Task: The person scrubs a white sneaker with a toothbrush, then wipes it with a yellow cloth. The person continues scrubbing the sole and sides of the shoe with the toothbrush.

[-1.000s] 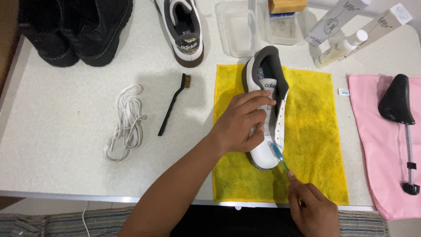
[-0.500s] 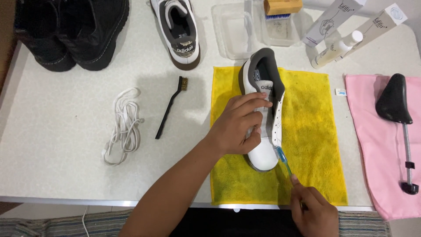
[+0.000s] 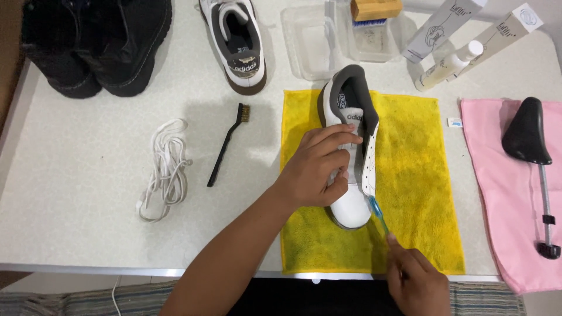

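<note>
- Pale worktop (image 3: 88,234) carried a yellow cloth (image 3: 421,175).
- Left hand (image 3: 316,169) gripped the white sneaker (image 3: 351,146).
- Right hand (image 3: 418,284) gripped a blue toothbrush (image 3: 377,212) at its toe; the second sneaker (image 3: 237,41) looked untouched.

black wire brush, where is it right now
In the head view the black wire brush lies untouched on the table, between the white laces and the yellow towel.
</note>
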